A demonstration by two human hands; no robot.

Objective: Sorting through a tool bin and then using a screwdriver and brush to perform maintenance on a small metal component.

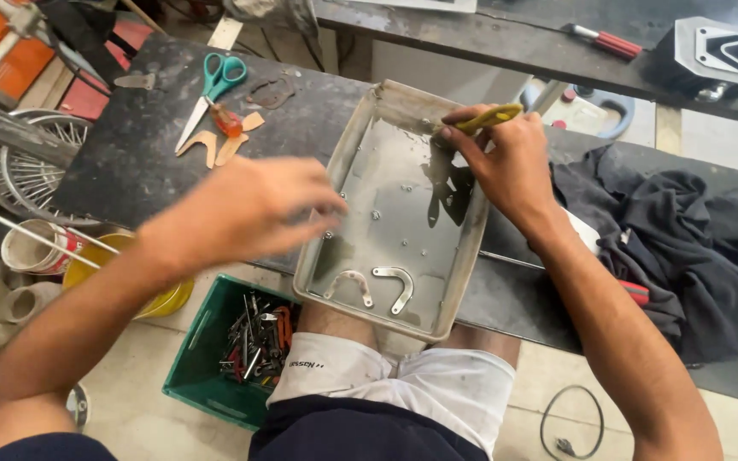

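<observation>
1. Tray point(463, 256): shallow grey metal, holds liquid, sits on the dark workbench point(130, 162) in front of your knees.
2. Your right hand point(506, 166) is closed around a yellow-handled tool point(489, 118) over the tray's far right corner.
3. Your left hand point(254, 209) hovers at the tray's left rim, blurred, fingers loosely curled; cannot tell if it grips anything.
4. Two curved metal pieces point(377, 286) lie at the tray's near end, small screws scattered mid-tray.
5. Teal scissors point(215, 85) far left on the bench, green crate point(207, 367) of tools on the floor, dark cloth point(685, 248) on the right.
</observation>
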